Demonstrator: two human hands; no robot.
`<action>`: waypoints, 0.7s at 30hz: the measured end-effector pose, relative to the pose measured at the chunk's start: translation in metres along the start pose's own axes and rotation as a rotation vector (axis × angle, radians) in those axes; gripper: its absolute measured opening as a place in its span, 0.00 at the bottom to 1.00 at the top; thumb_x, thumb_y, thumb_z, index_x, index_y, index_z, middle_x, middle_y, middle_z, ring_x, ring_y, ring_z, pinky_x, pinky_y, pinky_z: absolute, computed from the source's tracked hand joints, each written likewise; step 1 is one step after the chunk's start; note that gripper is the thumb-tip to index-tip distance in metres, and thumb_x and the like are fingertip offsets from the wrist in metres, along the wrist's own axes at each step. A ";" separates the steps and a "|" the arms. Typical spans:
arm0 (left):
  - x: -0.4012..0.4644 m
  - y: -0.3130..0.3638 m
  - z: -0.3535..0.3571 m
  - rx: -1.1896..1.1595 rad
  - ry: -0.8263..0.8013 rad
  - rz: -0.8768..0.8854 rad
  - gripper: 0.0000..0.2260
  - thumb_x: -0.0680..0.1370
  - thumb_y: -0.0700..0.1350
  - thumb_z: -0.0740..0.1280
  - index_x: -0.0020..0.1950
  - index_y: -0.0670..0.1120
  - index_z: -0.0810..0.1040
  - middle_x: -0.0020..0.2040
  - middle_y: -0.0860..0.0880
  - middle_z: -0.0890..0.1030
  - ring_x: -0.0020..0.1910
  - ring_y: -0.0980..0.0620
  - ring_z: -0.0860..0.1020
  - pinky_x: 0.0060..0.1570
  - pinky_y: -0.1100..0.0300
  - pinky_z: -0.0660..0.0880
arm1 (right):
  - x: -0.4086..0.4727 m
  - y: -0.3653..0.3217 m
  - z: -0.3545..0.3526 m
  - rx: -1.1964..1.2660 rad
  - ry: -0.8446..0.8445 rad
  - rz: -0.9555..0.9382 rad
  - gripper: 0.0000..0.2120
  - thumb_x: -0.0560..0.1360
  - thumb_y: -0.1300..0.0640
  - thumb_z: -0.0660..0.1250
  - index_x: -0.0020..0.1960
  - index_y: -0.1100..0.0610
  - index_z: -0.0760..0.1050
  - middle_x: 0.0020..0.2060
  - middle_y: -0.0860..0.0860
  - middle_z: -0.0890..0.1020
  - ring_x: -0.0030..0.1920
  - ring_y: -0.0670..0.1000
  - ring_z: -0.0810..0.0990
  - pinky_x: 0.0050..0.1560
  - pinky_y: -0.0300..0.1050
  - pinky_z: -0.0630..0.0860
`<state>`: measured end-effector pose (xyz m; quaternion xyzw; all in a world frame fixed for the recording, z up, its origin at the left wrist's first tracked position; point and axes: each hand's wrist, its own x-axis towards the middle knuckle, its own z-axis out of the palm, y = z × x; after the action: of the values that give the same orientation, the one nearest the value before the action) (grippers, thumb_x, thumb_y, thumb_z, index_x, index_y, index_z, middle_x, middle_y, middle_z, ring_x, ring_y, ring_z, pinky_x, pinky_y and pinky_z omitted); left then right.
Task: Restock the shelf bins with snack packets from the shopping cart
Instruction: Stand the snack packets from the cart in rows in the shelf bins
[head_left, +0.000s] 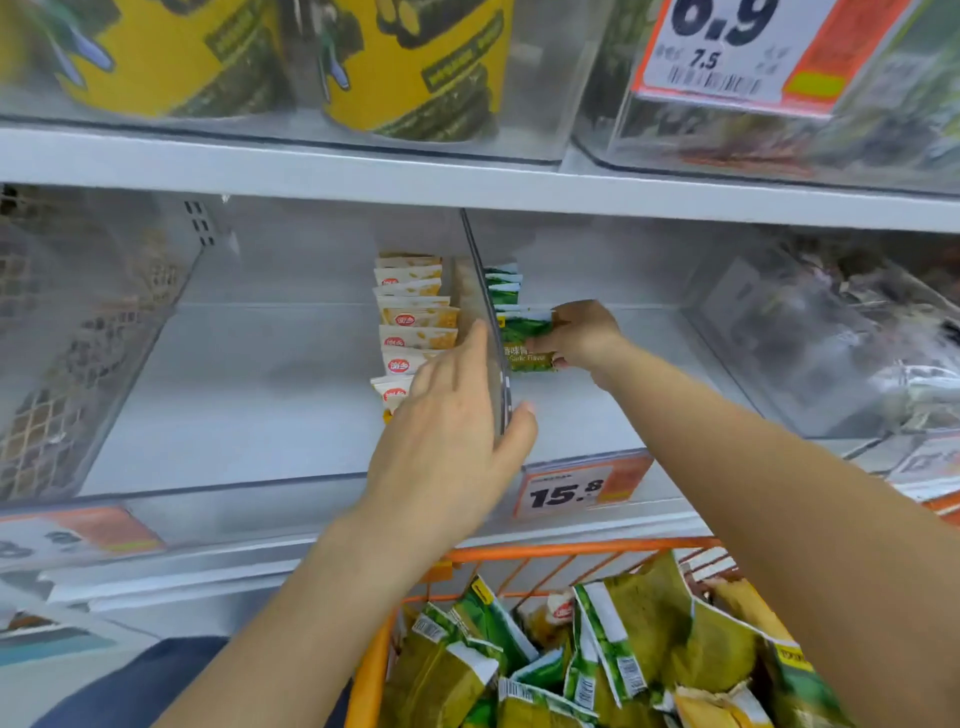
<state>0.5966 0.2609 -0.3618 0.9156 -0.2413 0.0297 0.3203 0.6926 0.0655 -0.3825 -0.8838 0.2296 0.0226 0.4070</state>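
Head view of a shelf restock. The right hand (582, 335) reaches into the right-hand clear bin (649, 364) and pinches a green snack packet (527, 343) by its right edge, fingers curled round it; the packet stands upright at the front of a short row of green packets (503, 286) lined against the clear divider (488, 322). The left hand (447, 441) straddles the front end of that divider — fingers extended along its left face, thumb on its right face — with the fingers straight and nothing held. In the left-hand bin (234, 395), just across the divider, stands a row of white-and-yellow packets (415, 322) with red round logos, the nearest partly hidden behind the left hand. Below the shelf edge, the orange shopping cart (571, 552) holds a loose heap of green and yellow snack packets (597, 660), lying at mixed angles. A price tag reading 15.8 (569, 491) hangs on the front lip of the right-hand bin, just right of the left wrist. On the upper shelf (311, 166) stand yellow tubs (410, 67) inside a clear bin, and a larger price tag (737, 47) — showing 6.9 — sits further right. The frame is slightly blurred at its margins.
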 end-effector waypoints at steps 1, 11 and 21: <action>0.000 0.001 0.001 0.005 0.002 0.000 0.33 0.80 0.55 0.57 0.79 0.48 0.44 0.77 0.49 0.58 0.74 0.52 0.57 0.69 0.59 0.58 | 0.007 -0.004 0.003 -0.010 0.024 0.012 0.25 0.68 0.58 0.77 0.62 0.62 0.75 0.56 0.58 0.79 0.57 0.58 0.79 0.60 0.53 0.76; 0.002 0.000 0.006 0.034 0.037 0.028 0.36 0.80 0.55 0.58 0.78 0.48 0.39 0.78 0.49 0.55 0.74 0.52 0.56 0.69 0.60 0.58 | 0.013 0.003 0.017 0.169 0.026 -0.018 0.18 0.67 0.62 0.77 0.53 0.56 0.74 0.51 0.55 0.82 0.50 0.55 0.81 0.54 0.50 0.78; 0.003 0.000 0.007 0.057 0.038 0.036 0.37 0.79 0.56 0.59 0.78 0.48 0.38 0.78 0.49 0.55 0.74 0.52 0.57 0.68 0.60 0.60 | 0.012 0.012 0.020 -0.046 0.004 -0.070 0.27 0.70 0.45 0.74 0.63 0.54 0.68 0.56 0.54 0.79 0.54 0.54 0.78 0.52 0.49 0.77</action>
<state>0.5985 0.2556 -0.3673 0.9190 -0.2508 0.0598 0.2982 0.7012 0.0689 -0.4076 -0.9005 0.1989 0.0119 0.3865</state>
